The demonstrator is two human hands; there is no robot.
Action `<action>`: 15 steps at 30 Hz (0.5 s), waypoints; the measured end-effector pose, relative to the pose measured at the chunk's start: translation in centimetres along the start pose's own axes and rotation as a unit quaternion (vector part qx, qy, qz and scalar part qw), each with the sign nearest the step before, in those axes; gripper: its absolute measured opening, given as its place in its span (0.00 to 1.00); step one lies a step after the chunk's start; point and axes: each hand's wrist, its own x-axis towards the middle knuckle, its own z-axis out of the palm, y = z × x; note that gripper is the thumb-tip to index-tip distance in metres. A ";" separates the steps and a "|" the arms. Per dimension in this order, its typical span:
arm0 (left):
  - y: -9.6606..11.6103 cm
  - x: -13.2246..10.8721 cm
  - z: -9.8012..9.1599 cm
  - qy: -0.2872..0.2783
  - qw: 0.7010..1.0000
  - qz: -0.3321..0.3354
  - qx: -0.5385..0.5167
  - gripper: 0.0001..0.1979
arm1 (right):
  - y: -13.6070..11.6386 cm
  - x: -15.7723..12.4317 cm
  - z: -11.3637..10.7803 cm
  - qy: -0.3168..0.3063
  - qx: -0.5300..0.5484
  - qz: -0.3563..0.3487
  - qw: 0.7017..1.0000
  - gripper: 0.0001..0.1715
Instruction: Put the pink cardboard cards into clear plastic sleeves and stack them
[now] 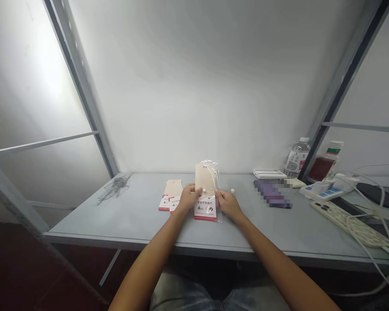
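Upright between my hands is a beige, white and red ruler-set card (pixel 205 177) with Chinese print and the number 4. A clear plastic sleeve (pixel 219 216) sits around it or over it, its shiny edge showing on the right. My left hand (pixel 189 198) pinches the card's left edge, thumb in front. On the sleeve's right edge, my right hand (pixel 228 204) closes its fingers. Near my left thumb shows a small white knob (pixel 204 190); a similar white knob (pixel 232 190) is just beyond my right hand. Several matching cards (pixel 173 190) lie overlapping to the left.
A purple pouch-like item (pixel 272 193), a white box-shaped device (pixel 269 174) and a water bottle (pixel 297 157) are at the right. Farther right are a power strip (pixel 324 191), a patterned phone case (pixel 353 222) and loose cables. Metal frame posts flank the grey table (pixel 132 224).
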 end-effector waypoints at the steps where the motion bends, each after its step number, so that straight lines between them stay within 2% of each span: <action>1: 0.0 0.0 0.0 0.000 1.000 -0.003 0.002 0.14 | 0.0 0.0 0.0 0.005 -0.012 -0.005 1.000 0.25; 15: -0.6 0.4 0.0 -0.012 0.999 0.004 -0.048 0.15 | 0.4 0.3 0.3 0.047 -0.045 -0.029 0.997 0.25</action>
